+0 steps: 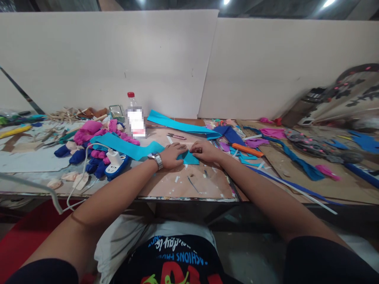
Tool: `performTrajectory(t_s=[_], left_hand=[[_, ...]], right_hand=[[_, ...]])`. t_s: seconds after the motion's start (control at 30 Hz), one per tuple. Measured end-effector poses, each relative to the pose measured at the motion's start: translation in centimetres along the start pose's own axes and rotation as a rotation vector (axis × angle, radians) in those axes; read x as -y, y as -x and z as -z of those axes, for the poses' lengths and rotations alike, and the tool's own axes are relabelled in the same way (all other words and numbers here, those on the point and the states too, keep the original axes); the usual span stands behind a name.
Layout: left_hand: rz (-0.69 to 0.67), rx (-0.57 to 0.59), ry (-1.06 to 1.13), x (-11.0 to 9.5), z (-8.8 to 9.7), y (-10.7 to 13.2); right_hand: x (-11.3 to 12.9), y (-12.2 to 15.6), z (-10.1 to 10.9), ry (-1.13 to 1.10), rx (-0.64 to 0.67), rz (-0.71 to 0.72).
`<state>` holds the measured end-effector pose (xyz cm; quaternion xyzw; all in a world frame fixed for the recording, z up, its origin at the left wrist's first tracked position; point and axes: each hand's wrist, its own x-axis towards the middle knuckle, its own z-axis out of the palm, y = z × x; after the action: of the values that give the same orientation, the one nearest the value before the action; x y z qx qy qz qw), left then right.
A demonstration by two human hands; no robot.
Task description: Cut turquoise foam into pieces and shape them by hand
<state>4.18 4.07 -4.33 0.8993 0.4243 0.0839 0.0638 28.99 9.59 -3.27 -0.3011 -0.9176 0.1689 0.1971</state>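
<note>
A bright blue fabric strip point(130, 149) runs across the work board from the left, and its right end lies under my hands. My left hand point(174, 155), with a metal watch on the wrist, rests on the strip with its fingers stretched out and flat. Facing it, my right hand point(206, 151) has its fingers curled and pressed together at the strip's right end; the fingertips are partly hidden. Just beyond my hands lies a small pair of thread snips point(177, 137). A second blue strip point(177, 125) stretches behind them.
To the left stand a bottle with a red cap point(130, 100) and a power strip point(117, 167) with a white plug, beside pink and navy fabric bundles point(89, 132). An orange-handled cutter point(247, 150) and fabric scraps lie on the right. A white panel point(103, 59) closes off the back.
</note>
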Motion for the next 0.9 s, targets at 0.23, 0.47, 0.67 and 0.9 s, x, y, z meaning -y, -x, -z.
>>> performTrajectory(t_s=[0.23, 0.47, 0.67, 0.9], left_hand=[[-0.002, 0.002, 0.01, 0.03, -0.1, -0.05], [-0.009, 0.003, 0.008, 0.03, 0.0, -0.04], [-0.007, 0.002, 0.01, 0.02, 0.05, -0.04], [0.008, 0.016, 0.008, -0.09, 0.18, 0.03]], right_hand=[[-0.19, 0.0, -0.08, 0.01, 0.016, 0.005], [-0.28, -0.02, 0.11, 0.018, 0.024, 0.01], [-0.48, -0.06, 0.16, 0.025, 0.045, 0.004], [-0.61, -0.03, 0.3, 0.007, 0.058, 0.015]])
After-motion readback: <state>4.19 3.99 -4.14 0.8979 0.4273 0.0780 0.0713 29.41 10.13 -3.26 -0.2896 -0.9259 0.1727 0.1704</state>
